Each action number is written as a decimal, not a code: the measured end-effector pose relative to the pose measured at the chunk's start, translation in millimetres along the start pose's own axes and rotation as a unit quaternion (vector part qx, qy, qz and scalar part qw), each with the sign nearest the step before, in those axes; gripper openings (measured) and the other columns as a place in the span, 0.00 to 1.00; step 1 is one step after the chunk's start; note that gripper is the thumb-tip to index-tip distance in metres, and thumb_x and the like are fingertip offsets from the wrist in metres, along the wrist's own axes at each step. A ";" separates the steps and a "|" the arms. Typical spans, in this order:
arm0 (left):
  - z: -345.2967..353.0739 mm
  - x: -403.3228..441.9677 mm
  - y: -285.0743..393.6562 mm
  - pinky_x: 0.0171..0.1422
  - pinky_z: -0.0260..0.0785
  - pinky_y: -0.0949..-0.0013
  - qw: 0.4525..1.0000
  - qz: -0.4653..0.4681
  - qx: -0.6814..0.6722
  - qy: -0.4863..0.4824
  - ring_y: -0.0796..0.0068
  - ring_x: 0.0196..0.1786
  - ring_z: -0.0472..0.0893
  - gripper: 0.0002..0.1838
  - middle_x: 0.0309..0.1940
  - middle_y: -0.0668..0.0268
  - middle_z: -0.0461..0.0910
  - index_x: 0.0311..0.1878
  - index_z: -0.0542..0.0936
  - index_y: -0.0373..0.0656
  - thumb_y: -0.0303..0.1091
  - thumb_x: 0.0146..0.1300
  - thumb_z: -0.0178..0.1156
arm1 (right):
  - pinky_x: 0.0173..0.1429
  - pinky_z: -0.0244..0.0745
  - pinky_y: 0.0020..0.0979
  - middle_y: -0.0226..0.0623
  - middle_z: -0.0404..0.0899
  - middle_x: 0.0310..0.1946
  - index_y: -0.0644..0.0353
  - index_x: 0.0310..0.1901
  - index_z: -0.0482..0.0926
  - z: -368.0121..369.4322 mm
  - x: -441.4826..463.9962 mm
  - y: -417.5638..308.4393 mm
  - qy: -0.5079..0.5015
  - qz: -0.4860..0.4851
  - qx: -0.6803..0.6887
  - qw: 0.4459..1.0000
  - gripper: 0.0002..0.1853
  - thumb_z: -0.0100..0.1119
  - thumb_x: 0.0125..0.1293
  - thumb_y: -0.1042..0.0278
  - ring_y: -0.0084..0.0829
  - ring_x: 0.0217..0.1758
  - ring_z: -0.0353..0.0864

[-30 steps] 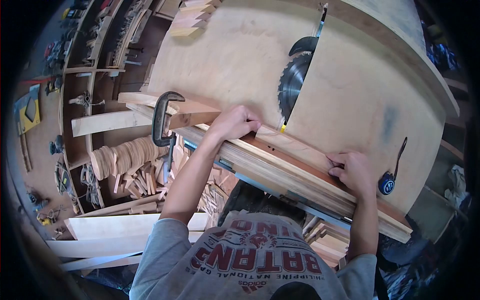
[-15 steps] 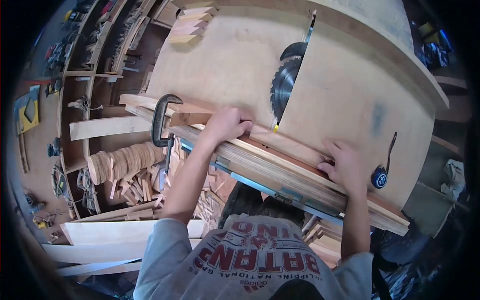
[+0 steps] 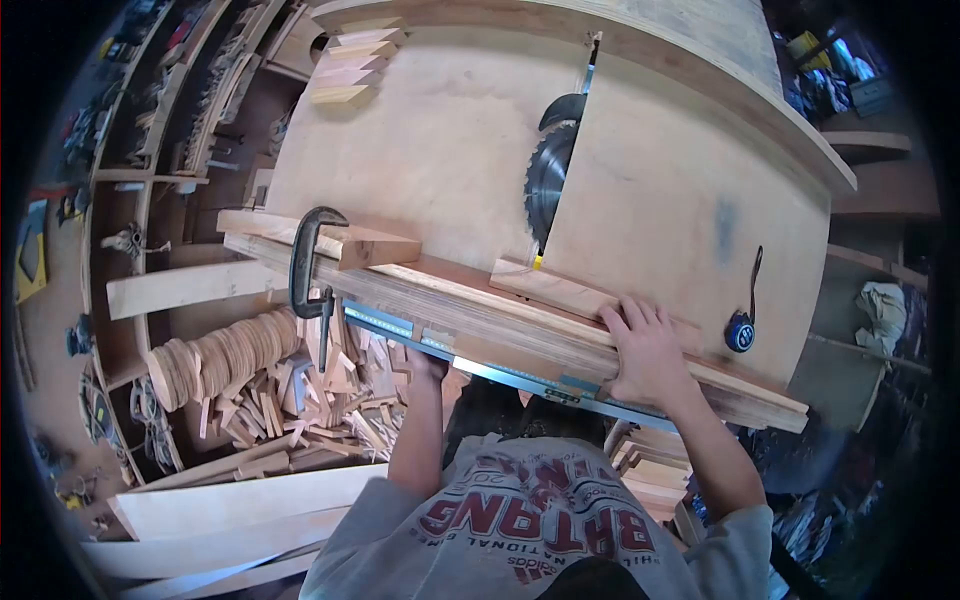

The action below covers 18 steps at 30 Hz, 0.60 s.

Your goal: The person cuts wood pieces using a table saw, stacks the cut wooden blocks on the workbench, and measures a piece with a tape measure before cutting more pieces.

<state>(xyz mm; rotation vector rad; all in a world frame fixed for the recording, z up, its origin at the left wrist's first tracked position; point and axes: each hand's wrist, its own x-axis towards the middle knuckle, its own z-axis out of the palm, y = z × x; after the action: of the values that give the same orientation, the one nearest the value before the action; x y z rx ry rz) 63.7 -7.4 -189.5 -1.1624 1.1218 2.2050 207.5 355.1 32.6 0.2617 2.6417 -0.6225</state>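
Observation:
My right hand rests on the front fence with its fingers spread, the fingertips touching a short wooden strip. That strip lies along the fence's inner side, its left end near the circular saw blade. Below the fence's edge, beside the blue metal rail, is my left hand; its fingers are hidden under the rail. A black C-clamp grips a wooden block onto the fence at the left.
The blade stands up through the plywood saw table. A blue tape measure lies at the table's right. Angled wood pieces are stacked at the far left. Offcuts and round wooden discs sit below on the left.
My left hand has left the strip and dropped below the fence's edge. My right hand has shifted onto the fence, fingers now spread. The view has shifted.

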 end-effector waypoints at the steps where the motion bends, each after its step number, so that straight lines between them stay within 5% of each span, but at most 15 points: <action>1: 17.5 11.2 3.2 0.58 0.71 0.61 0.994 -0.086 -0.063 -0.023 0.74 0.54 0.78 0.14 0.52 0.68 0.80 0.61 0.80 0.49 0.44 0.83 0.54 | 0.82 0.60 0.60 0.56 0.73 0.67 0.59 0.68 0.73 3.9 -0.8 2.1 0.019 -0.016 0.000 1.000 0.51 0.80 0.33 0.61 0.56 0.73 0.72; 15: -15.0 30.5 9.5 0.64 0.70 0.61 0.989 -0.130 0.005 -0.067 0.71 0.61 0.77 0.20 0.60 0.68 0.78 0.68 0.76 0.51 0.48 0.81 0.55 | 0.74 0.76 0.52 0.47 0.74 0.71 0.47 0.69 0.77 4.2 -3.1 -5.8 0.017 0.025 -0.014 0.999 0.52 0.81 0.32 0.60 0.52 0.75 0.75; 17: -54.4 30.8 10.9 0.65 0.70 0.61 0.996 -0.038 0.080 -0.025 0.71 0.62 0.77 0.21 0.61 0.68 0.78 0.69 0.76 0.52 0.49 0.81 0.55 | 0.71 0.79 0.52 0.46 0.74 0.72 0.45 0.70 0.77 4.5 -4.2 -7.3 0.024 0.016 -0.029 0.999 0.53 0.81 0.32 0.59 0.50 0.74 0.77; 18: -95.9 42.5 3.1 0.67 0.69 0.60 0.986 0.102 0.131 0.026 0.68 0.63 0.77 0.24 0.61 0.65 0.78 0.71 0.75 0.50 0.50 0.80 0.57 | 0.70 0.79 0.51 0.45 0.74 0.72 0.44 0.70 0.77 3.0 -4.4 -9.1 0.022 0.018 -0.037 0.999 0.53 0.81 0.31 0.59 0.50 0.73 0.78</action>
<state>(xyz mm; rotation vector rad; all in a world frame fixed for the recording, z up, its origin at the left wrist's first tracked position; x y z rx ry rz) 84.8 -86.9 -254.6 -1.0369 1.5611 2.0981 210.0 345.3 35.5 0.3028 2.6894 -0.5106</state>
